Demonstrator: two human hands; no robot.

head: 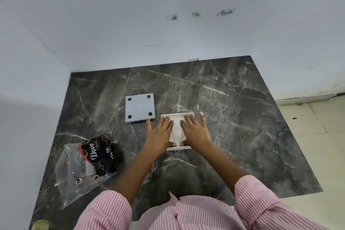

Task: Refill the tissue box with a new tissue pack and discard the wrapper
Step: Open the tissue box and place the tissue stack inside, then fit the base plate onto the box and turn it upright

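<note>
A dark, white-veined marble counter (233, 110) was seen from above, set into a corner of pale grey walls. All places below are given relative to the tissue box.

Far left of the box and nearer the person, a crumpled wrapper (87, 164) was noted lying on the counter: clear plastic with a black printed part marked "Dove". It lay flat and was touched by neither hand.

Just left of the box and slightly farther back, a grey square panel (140, 107) with four dark round pads at its corners was recorded lying flat on the counter.

The tissue box (177, 132), white and open-topped, stood near the counter's centre. A white tissue stack (176, 130) was seen inside it, between the hands.

The left hand (158, 132) was laid on the box's left part, fingers (166, 123) spread wide and flat, thumb at the near rim. The right hand (195, 131) was laid on the right part in the same way, fingers spread wide, pressed flat on the tissues rather than closed around anything.

Pink-and-white striped sleeves (261, 198) were noted at the near edge.
</note>
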